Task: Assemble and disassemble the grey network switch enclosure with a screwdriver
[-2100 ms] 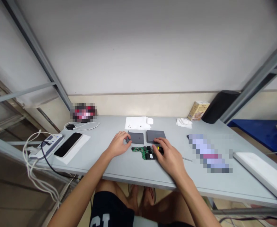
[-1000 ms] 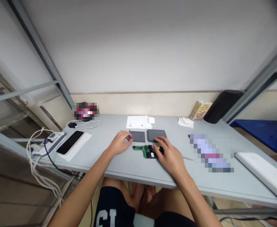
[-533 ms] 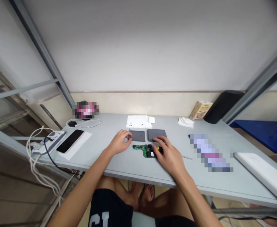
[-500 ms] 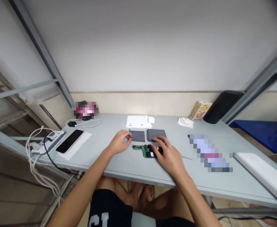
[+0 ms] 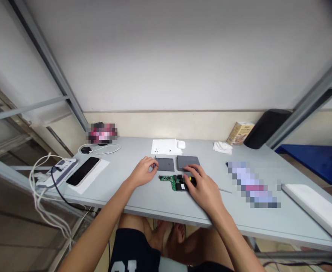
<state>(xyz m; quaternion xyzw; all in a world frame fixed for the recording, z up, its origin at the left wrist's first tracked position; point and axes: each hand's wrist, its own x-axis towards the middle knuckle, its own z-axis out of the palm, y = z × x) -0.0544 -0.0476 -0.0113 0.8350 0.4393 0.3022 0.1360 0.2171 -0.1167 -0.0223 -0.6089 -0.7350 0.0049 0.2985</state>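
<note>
My left hand (image 5: pixel 143 172) is closed, its thumb and fingertips pinched at the left edge of a flat grey cover (image 5: pixel 166 164) lying on the desk. My right hand (image 5: pixel 204 187) has its fingers apart. Its fingertips reach the front edge of a thicker grey case (image 5: pixel 187 161), while the thumb is above a green circuit board (image 5: pixel 171 182) with black components. Partly under this hand lies a screwdriver with a black and yellow handle; its thin metal shaft (image 5: pixel 225 190) sticks out to the right.
Behind the grey parts are a white sheet (image 5: pixel 164 146) with small dark bits and a white earbud case (image 5: pixel 181 144). A phone (image 5: pixel 83 171) and a power strip (image 5: pixel 59 172) lie left. Crumpled tissue (image 5: pixel 222 147), a carton (image 5: pixel 241 133) and a black cylinder (image 5: pixel 267 128) stand back right.
The view has shifted very slightly. Both hands and the parts on the desk keep practically the same positions.
</note>
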